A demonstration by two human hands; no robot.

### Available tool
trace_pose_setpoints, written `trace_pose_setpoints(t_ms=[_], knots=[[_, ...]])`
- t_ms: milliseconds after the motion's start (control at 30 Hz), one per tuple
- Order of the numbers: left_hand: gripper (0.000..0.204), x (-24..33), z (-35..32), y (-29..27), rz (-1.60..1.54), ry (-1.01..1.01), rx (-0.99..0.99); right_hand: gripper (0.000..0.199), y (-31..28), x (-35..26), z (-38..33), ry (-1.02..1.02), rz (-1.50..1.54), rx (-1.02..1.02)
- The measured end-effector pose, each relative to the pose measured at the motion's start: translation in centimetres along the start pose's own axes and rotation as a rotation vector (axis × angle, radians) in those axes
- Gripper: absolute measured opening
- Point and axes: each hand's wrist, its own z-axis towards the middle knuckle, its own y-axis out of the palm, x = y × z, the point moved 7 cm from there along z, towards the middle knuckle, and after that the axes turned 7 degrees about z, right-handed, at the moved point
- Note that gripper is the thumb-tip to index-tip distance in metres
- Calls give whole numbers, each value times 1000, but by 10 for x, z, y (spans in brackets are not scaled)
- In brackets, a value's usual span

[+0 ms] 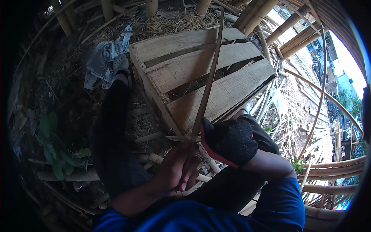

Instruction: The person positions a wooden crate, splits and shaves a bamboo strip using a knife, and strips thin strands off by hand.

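My bare left hand (172,170) is closed round the near end of a long, narrow bamboo strip (210,77). The strip slants up and away over a slatted wooden crate (235,56). On my right hand (230,142) is a black glove with red edging. Its fingers are curled beside the strip, just above my left hand. A knife blade (177,138) juts out leftward from the gloved hand and crosses the strip. The knife's handle is hidden in the glove.
Crumpled paper or plastic (102,60) lies by my left shoe (120,63). Bamboo poles (255,17) stand behind the crate. Straw and bamboo scraps cover the ground. Long, thin bamboo strips (322,89) curve along the right, and a leafy plant (54,147) grows at left.
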Motion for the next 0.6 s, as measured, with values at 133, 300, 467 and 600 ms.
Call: trace_pose_setpoints(t_ms=[133,300,467,600], knots=[[32,-3,4,-7,12,44,15,18,3,-10,5,-217,-184,-55],[31,0,6,-7,32,68,65,17,-3,-9,11,-255,-148,2],[31,3,5,-7,42,55,82,19,1,-2,15,-182,17,-48],[31,5,4,-6,27,82,64,23,4,-3,17,-167,-33,-77]])
